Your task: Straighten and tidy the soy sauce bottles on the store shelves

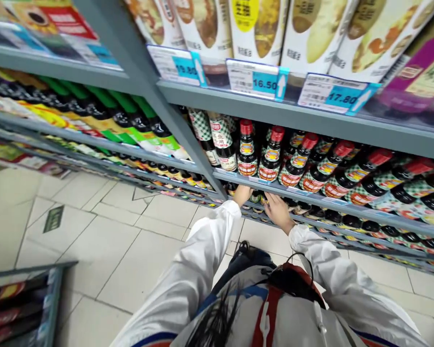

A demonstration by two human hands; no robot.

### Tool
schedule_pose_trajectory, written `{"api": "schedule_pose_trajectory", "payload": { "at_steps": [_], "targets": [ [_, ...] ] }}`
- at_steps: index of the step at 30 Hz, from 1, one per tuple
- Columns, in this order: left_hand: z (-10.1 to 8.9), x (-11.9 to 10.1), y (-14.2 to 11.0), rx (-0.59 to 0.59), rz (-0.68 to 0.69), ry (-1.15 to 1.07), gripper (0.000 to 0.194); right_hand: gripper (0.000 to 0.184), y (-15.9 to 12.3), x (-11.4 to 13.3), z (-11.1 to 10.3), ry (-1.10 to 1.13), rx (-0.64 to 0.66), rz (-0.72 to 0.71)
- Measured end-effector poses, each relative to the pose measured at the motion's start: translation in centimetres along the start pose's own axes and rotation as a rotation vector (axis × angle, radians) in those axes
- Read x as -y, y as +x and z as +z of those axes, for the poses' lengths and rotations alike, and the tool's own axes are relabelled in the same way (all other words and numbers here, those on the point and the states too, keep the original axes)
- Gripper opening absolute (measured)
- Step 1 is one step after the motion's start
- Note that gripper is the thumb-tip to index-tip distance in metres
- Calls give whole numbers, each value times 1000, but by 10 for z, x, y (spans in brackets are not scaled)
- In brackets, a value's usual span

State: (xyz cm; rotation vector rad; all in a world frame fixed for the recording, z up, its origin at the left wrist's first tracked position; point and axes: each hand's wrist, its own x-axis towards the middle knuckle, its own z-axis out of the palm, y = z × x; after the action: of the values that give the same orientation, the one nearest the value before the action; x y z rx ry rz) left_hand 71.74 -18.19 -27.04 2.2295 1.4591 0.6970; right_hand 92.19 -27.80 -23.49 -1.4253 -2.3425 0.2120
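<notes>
Nearest the camera, at the bottom of the frame, is the wearer's grey jacket front [292,318], with dark hair strands [217,313] across it. Left hand [243,194], at centre: its fingers are hidden beyond the shelf edge [292,192], so whether its grip is apart or together cannot be told. Right hand [278,212], just right of centre: its grip is apart, fingers extended toward the same lower shelf; contact cannot be confirmed. The lower-shelf bottles [256,196] lie at centre, between and beyond the hands, largely covered by the shelf above; their labels are too small to make out.

Legible writing: price tags [255,79] at upper centre and upper right show 19.80, 16.50 and 17.80, each with a white arrow. The white boxes [256,29] above are cut off by the top edge. Fine print on the red-capped bottles [269,161], right of centre, is unclear.

The long axis of the lower-shelf bottles between the hands cannot be determined. The red-capped bottles stand upright, caps toward the top of the frame, those at right leaning toward upper right in view
</notes>
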Motion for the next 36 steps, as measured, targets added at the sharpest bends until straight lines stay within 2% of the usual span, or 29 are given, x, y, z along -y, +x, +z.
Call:
{"api": "schedule_pose_trajectory", "payload": {
  "at_steps": [3, 7, 11, 13, 15, 17, 19, 23, 26, 31, 34, 36],
  "targets": [
    [8, -1, 4, -43, -32, -55, 43, 49, 17, 7, 7, 10, 19, 58],
    [9, -5, -9, -90, -55, -119, 30, 49, 31, 16, 11, -29, 75, 63],
    [4, 8, -61, -133, -10, -235, 35, 50, 49, 29, 11, -150, 135, 7],
    [0, 30, -95, -50, -1, -287, 36, 51, 63, 40, 14, -244, 164, -28],
    [-8, 63, -125, 45, -36, -275, 35, 51, 82, 53, 22, -333, 186, -77],
    [-21, 100, -145, 90, -75, -246, 33, 50, 103, 68, 35, -391, 198, -103],
    [-39, 138, -154, 104, -95, -223, 33, 47, 126, 81, 52, -410, 199, -60],
    [-87, 201, -149, 131, -72, -192, 33, 45, 165, 97, 83, -362, 156, 141],
    [-123, 238, -143, 155, -31, -180, 33, 43, 182, 99, 90, -329, 140, 235],
    [-172, 282, -136, 216, 47, -186, 35, 45, 187, 103, 79, -316, 162, 308],
    [-194, 294, -128, 212, 104, -185, 37, 44, 186, 112, 71, -325, 178, 357],
    [-205, 297, -118, 158, 141, -171, 38, 42, 187, 118, 67, -338, 185, 384]
  ]
}}
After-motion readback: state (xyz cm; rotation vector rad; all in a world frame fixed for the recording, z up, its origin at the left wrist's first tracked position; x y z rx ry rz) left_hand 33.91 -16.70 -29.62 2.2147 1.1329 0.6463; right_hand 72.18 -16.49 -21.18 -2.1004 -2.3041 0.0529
